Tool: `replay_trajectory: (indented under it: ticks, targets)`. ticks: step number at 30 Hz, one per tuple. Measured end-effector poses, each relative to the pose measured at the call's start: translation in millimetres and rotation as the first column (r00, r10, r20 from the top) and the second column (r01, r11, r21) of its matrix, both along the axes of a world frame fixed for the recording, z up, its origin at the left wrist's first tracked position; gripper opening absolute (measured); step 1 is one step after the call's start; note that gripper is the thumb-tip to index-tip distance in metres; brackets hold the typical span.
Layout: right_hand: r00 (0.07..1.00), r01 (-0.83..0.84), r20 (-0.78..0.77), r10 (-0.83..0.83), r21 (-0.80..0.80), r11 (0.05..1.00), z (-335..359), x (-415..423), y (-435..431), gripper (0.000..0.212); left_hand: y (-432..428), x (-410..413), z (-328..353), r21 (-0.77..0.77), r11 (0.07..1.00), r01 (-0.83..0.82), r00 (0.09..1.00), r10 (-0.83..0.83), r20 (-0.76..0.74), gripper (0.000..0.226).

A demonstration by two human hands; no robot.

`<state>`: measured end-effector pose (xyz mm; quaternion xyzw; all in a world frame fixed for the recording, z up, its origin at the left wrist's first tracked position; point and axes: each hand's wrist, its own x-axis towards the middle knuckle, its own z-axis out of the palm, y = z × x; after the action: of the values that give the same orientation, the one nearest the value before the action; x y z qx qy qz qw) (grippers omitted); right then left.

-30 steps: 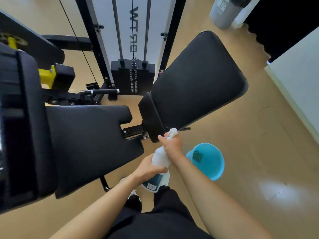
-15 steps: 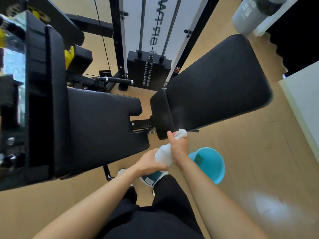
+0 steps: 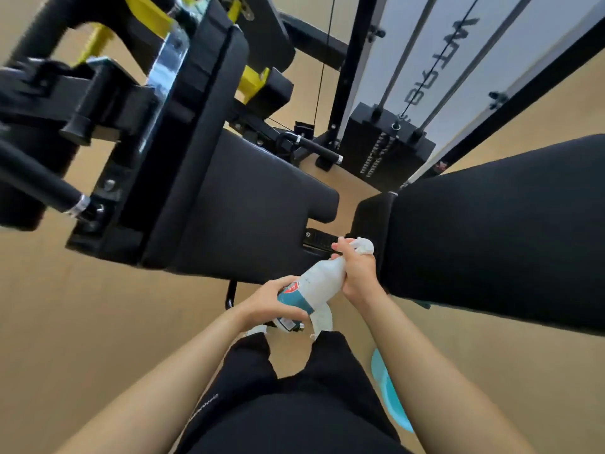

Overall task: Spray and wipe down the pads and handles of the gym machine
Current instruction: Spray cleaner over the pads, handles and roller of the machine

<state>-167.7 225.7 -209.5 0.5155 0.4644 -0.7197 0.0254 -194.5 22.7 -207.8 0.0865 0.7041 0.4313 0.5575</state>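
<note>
Left hand [image 3: 274, 304] lower on spray bottle [image 3: 322, 280], right hand [image 3: 359, 273] still atop

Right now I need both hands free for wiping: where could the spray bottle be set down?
Bare floor left of your left arm, beside the seat pad, and more right of the blue bucket. Crowded: the gap between that pad and the back pad.
</note>
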Motion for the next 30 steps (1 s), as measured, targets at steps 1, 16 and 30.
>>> replay_trajectory:
  ticks: [1,16,30]
  targets:
    - [0.999,-0.036,-0.008,0.036,-0.026,0.999,-2,-9,2,0.019,-3,4,0,-0.005,0.998,-0.067,0.998,0.067,0.002,0.060]
    - [0.854,-0.501,0.146,0.499,-0.030,0.865,-23,-76,-35,0.039,-18,75,-11,-0.117,0.798,-0.592,0.803,0.595,-0.005,0.080]
    - [0.827,-0.512,0.246,0.506,-0.043,0.858,-35,-70,-62,0.032,-29,93,-17,-0.150,0.744,-0.651,0.748,0.662,0.042,0.062]
